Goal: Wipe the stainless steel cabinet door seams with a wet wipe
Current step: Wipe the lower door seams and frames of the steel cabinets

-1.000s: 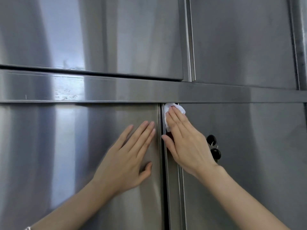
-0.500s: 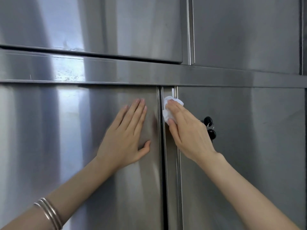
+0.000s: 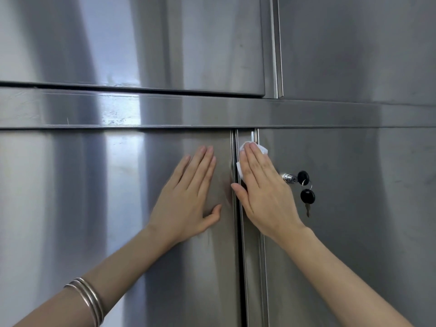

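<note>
Left hand: the left hand (image 3: pixel 188 197) lies flat on the lower left door (image 3: pixel 94 208), at about 9 o'clock from the seam. Its fingers (image 3: pixel 203 166) are straight and close together and point up toward 12 o'clock. The thumb is spread toward 3 o'clock. It holds nothing.
Right hand: the right hand (image 3: pixel 264 192) is spread flat, palm to the metal, and presses the wet wipe (image 3: pixel 262 149) against the cabinet. Its fingers (image 3: pixel 254 161) are straight and side by side. The thumb reaches out toward 9 o'clock, with its tip at the dark gap.
Wet wipe: white and crumpled, it is trapped under the right fingers. Its edges show at 12 o'clock past the fingertips and at 9 o'clock beside the index finger. It lies near the top of the narrow upright strip (image 3: pixel 253 279).
Seam: the seam (image 3: pixel 243 274) is a dark vertical gap between the lower left door and the strip. It runs between the two hands, which lie just beside each other without touching.
Lower right door: the lower right door (image 3: pixel 354 232) carries a lock (image 3: pixel 289 178) at 3 o'clock from the right hand, just beside the knuckles. Black-headed keys (image 3: pixel 307 197) hang from it.
Rail: a horizontal rail (image 3: pixel 212 112) crosses at 12 o'clock above both hands.
Wrist: metal bangles (image 3: pixel 89 300) circle the left forearm at 7 o'clock in the view.
</note>
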Motion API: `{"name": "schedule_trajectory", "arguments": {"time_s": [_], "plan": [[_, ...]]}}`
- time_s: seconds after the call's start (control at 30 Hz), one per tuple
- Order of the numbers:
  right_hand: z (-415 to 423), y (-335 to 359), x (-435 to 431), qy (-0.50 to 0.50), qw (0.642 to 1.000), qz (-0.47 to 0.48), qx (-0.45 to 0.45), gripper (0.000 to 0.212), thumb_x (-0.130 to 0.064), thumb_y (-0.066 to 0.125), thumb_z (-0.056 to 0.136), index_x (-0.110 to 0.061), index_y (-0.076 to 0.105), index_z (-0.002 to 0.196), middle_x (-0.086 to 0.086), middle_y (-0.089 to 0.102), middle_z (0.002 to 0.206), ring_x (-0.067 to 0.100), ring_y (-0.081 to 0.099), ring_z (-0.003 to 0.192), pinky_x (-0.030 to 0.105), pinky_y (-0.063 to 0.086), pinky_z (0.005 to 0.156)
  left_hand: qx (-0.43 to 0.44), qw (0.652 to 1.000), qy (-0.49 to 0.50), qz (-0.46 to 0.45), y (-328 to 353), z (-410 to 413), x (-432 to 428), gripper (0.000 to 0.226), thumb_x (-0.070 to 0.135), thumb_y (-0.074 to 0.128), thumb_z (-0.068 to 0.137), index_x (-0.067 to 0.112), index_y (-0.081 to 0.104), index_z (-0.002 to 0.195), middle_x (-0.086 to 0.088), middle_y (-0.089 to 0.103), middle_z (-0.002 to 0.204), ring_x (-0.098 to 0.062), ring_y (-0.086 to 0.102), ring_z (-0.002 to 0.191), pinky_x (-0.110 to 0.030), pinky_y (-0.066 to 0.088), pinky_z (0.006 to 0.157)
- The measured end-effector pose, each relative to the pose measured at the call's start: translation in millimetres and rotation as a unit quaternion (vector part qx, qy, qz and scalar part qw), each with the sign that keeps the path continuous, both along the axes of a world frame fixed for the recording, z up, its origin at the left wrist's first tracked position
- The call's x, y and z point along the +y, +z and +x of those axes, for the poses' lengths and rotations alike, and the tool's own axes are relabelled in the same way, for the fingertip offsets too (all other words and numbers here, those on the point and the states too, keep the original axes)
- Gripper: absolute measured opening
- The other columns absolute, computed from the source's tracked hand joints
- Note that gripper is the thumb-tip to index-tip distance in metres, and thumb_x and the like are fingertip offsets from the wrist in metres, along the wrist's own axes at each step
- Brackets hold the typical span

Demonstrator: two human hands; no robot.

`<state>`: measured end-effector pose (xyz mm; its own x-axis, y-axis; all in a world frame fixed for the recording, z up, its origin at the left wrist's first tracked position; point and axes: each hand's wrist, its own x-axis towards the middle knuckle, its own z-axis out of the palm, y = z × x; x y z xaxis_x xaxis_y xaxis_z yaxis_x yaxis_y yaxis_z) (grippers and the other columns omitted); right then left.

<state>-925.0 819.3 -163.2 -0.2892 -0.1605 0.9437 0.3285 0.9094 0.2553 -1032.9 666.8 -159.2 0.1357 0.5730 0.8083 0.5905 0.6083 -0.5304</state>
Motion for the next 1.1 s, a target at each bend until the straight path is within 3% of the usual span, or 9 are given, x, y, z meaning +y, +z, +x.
{"name": "schedule_trajectory", "arguments": {"time_s": [0.1, 0.3, 0.47, 0.7, 0.83, 1.1], "plan": [[3, 3, 2, 0.006, 1.000, 0.010, -0.009, 0.064, -0.040, 0.013, 0.104, 0.007, 0.036, 0.140, 0.021, 0.035, 0.148, 0.028, 0.028, 0.141, 0.036, 0.017, 0.117, -0.001, 1.000, 0.000, -0.003, 0, 0, 0, 0.086, 0.049, 0.046, 0.083, -0.007, 0.031, 0.146, -0.021, 0.025, 0.156, -0.032, 0.021, 0.147, -0.046, 0.020, 0.119], [13, -6, 9, 0.135, 0.990, -0.022, -0.044, 0.058, -0.033, 0.029, 0.101, 0.005, 0.025, 0.145, 0.019, 0.023, 0.154, 0.024, 0.015, 0.145, 0.035, 0.016, 0.117, -0.001, 1.000, -0.005, 0.003, -1, -1, 0, 0.087, 0.050, 0.047, 0.082, -0.006, 0.031, 0.147, -0.020, 0.025, 0.157, -0.031, 0.020, 0.147, -0.045, 0.020, 0.119], [8, -20, 6, 0.046, 0.998, 0.014, -0.029, 0.063, -0.041, 0.020, 0.103, 0.005, 0.025, 0.145, 0.020, 0.022, 0.154, 0.027, 0.016, 0.145, 0.041, 0.022, 0.115, -0.005, 1.000, -0.008, 0.000, -1, 0, 0, 0.086, 0.050, 0.047, 0.083, -0.006, 0.031, 0.147, -0.020, 0.025, 0.157, -0.031, 0.020, 0.147, -0.045, 0.019, 0.119], [-3, 33, 9, 0.002, 1.000, 0.024, 0.004, 0.067, -0.043, 0.013, 0.103, 0.007, 0.038, 0.139, 0.022, 0.039, 0.145, 0.029, 0.033, 0.138, 0.038, 0.017, 0.116, 0.004, 1.000, -0.014, 0.002, 0, -2, 1, 0.085, 0.049, 0.047, 0.083, -0.006, 0.032, 0.146, -0.021, 0.024, 0.157, -0.031, 0.021, 0.147, -0.044, 0.018, 0.119], [-3, 8, 1, 0.022, 1.000, -0.019, -0.004, 0.066, -0.044, 0.015, 0.103, 0.005, 0.029, 0.144, 0.018, 0.027, 0.153, 0.026, 0.020, 0.144, 0.038, 0.015, 0.119, -0.002, 1.000, -0.004, -0.003, 2, 0, 0, 0.085, 0.049, 0.047, 0.084, -0.007, 0.031, 0.146, -0.021, 0.024, 0.157, -0.031, 0.020, 0.147, -0.044, 0.018, 0.119], [-5, 24, 4, -0.001, 1.000, 0.010, 0.001, 0.069, -0.045, 0.010, 0.102, 0.008, 0.032, 0.142, 0.021, 0.031, 0.150, 0.029, 0.024, 0.142, 0.038, 0.015, 0.117, 0.012, 1.000, -0.001, -0.002, -1, -2, -1, 0.085, 0.049, 0.045, 0.085, -0.007, 0.029, 0.147, -0.021, 0.021, 0.157, -0.031, 0.018, 0.148, -0.045, 0.018, 0.119]]}}
